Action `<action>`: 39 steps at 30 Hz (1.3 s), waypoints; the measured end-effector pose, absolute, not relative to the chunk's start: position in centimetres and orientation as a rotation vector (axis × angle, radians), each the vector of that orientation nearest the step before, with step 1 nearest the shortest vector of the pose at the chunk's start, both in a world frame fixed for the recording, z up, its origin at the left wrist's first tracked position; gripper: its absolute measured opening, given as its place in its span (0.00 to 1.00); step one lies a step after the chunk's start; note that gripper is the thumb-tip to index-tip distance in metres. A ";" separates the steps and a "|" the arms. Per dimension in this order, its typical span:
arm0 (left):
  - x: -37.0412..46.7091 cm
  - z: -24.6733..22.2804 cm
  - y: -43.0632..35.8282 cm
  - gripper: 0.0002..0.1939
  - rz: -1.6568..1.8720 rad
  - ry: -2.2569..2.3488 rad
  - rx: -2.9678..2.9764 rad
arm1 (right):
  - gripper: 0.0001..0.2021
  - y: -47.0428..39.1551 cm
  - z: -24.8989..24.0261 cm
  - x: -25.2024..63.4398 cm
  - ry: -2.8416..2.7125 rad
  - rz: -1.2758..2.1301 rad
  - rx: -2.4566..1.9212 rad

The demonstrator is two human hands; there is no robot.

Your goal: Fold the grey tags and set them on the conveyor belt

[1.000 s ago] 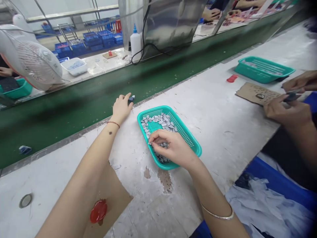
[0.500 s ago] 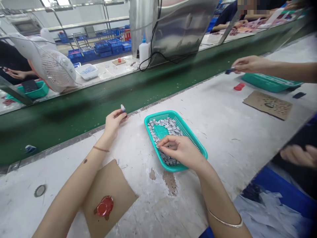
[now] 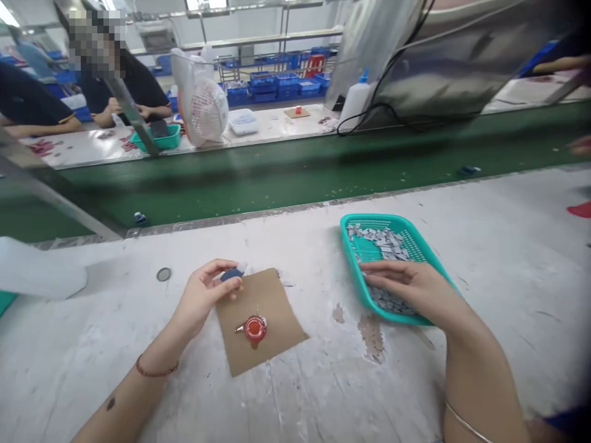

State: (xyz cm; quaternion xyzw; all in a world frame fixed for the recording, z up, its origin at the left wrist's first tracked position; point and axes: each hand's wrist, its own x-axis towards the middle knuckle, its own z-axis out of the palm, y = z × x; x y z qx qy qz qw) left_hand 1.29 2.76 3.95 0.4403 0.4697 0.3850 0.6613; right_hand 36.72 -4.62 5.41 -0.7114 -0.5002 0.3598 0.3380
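Note:
My left hand point(image 3: 205, 295) is closed on a small dark blue piece with a pale tip point(image 3: 232, 273), held between thumb and fingers. It hovers at the upper left corner of a brown cardboard sheet point(image 3: 281, 317). A red round cap-like dish point(image 3: 255, 329) with wet-looking red stuff lies on that sheet, with a small stick-like thing at its left side. My right hand point(image 3: 410, 286) reaches into a green perforated basket point(image 3: 364, 295), thumb and fingers nearly together. Small flat grey pieces point(image 3: 392, 243) lie in the basket. Whatever is between the right fingertips is hidden.
A green conveyor belt point(image 3: 277, 178) runs behind the white table, carrying small dark blue pieces point(image 3: 140, 218). At the left lies a white bottle-like container point(image 3: 39, 271). A metal post point(image 3: 69, 191) stands nearby. A fan point(image 3: 203, 104) and a co-worker point(image 3: 124, 86) are across the belt.
The view has swung left. My left hand has come back from the belt's edge to the cardboard, holding a dark blue piece. My right hand stays at the basket.

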 end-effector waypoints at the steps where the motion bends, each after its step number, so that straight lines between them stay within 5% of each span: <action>1: 0.7 3.8 2.1 0.14 0.883 1.106 1.065 | 0.09 -4.6 5.5 36.7 -1.292 0.915 -1.875; 9: -2.1 1.6 -0.3 0.07 1.112 1.139 1.197 | 0.07 -4.1 7.4 32.0 -1.250 0.473 -1.814; 20: -4.4 2.0 0.0 0.09 0.875 0.863 0.480 | 0.08 -4.9 7.6 19.2 -1.991 0.860 -1.486; 39: -3.7 1.5 -1.4 0.12 0.825 0.858 0.854 | 0.11 -3.9 7.6 16.7 -2.526 0.644 -1.561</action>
